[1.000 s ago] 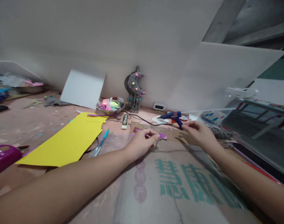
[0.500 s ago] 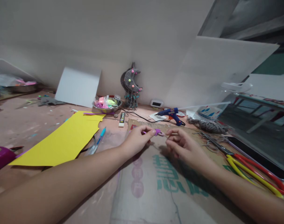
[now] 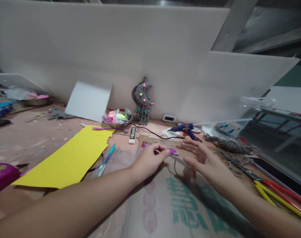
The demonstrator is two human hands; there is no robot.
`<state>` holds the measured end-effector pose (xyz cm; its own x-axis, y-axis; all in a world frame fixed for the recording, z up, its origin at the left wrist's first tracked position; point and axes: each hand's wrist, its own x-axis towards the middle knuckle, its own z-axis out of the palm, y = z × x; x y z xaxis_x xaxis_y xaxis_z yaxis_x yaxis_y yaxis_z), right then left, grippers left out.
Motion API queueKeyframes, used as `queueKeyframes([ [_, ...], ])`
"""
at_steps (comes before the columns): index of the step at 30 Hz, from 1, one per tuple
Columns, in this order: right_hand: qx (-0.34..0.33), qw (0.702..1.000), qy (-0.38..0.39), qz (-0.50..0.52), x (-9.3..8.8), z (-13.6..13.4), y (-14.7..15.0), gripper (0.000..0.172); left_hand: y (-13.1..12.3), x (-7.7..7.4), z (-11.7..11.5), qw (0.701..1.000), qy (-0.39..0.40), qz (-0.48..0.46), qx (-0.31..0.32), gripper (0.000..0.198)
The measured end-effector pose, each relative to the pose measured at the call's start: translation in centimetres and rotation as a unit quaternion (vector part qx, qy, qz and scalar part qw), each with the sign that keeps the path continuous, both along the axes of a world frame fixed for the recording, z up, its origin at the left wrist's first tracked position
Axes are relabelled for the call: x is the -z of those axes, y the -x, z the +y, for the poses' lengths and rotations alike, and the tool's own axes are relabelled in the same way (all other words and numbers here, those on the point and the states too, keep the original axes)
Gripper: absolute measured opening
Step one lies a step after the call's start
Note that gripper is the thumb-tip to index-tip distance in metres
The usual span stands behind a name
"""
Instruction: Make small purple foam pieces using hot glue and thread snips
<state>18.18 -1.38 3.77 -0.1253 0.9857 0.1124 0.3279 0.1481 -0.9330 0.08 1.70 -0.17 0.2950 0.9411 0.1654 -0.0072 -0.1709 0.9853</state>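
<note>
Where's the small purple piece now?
In the head view, the purple piece is just right of centre, pinched in the left hand, with the right hand beyond its right end.

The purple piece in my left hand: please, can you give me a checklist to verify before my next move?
1. Purple piece pinched by left hand, thumb and finger: ok.
2. Right hand open, fingers apart: ok.
3. Grey thread attached to the purple piece: cannot tell.
4. Glue gun out of both hands: ok, nozzle at the white paper.
5. Glue gun cool: cannot tell.
6. Scissors away from the purple piece: ok, beside the right forearm.
</note>
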Motion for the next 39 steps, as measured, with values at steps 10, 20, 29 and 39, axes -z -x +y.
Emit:
queueKeyframes([
  [10, -0.033, 0.998, 0.047, -0.010, 1.7, -0.8, 1.7, 0.055, -0.1, 0.1, 0.1, 1.000, -0.008, 0.020, -0.007, 0.024],
  [20, -0.010, 0.885, -0.322, -0.335, 0.6, 0.9, 0.4, 0.014, 0.0, -0.1, -0.1, 1.000, -0.011, 0.023, 0.012, 0.024],
  [29, -0.026, 0.898, -0.287, -0.333, -1.2, 1.2, 1.1, 0.016, 0.0, -0.2, -0.4, 0.999, -0.021, 0.024, 0.032, 0.022],
  [39, 0.059, 0.970, -0.201, -0.121, 1.5, -0.4, -0.6, 0.032, -0.2, 0.1, 0.2, 0.997, 0.059, -0.040, 0.037, 0.023],
])
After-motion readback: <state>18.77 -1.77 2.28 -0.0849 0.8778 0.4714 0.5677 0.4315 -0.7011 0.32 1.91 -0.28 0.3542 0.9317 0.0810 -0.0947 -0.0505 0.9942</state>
